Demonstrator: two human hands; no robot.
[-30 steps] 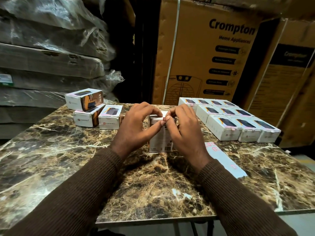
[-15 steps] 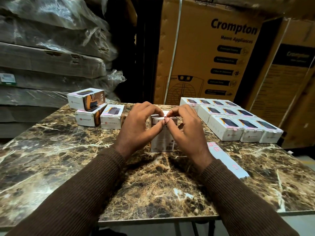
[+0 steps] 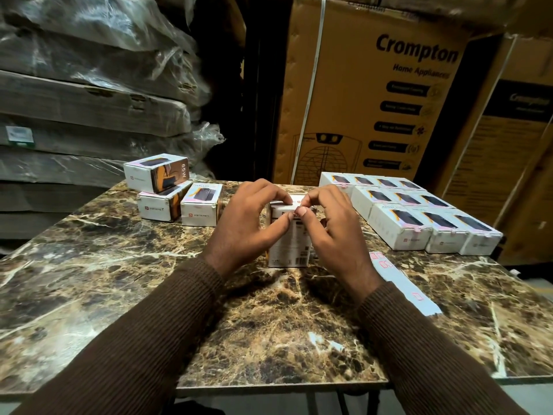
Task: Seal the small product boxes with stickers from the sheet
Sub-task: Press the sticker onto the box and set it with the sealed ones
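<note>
1. The left hand [image 3: 244, 223] curls its fingers [image 3: 270, 193] over the top edge of the upright box [image 3: 288, 247], thumb pressed on the near face; it grips the box.
2. The right hand [image 3: 332, 232] mirrors it, fingers bent over the top and thumb tip meeting the left thumb at the upper near edge. A trace of pink shows between the thumbs; whether it is a sticker I cannot tell.
3. The box stands on end at the centre of the marble worktop [image 3: 269, 333].
4. At 3 o'clock of the box, just beside the right wrist, lies the sticker sheet [image 3: 401, 286], a pale strip with a few pink stickers.
5. At 2 o'clock sit rows of white boxes [image 3: 419, 217], touching one another, pink tabs on their near edges.
6. At 10 o'clock are three more boxes [image 3: 176, 196], one stacked on another.
7. Behind the worktop stands a Crompton carton [image 3: 374, 94].
</note>
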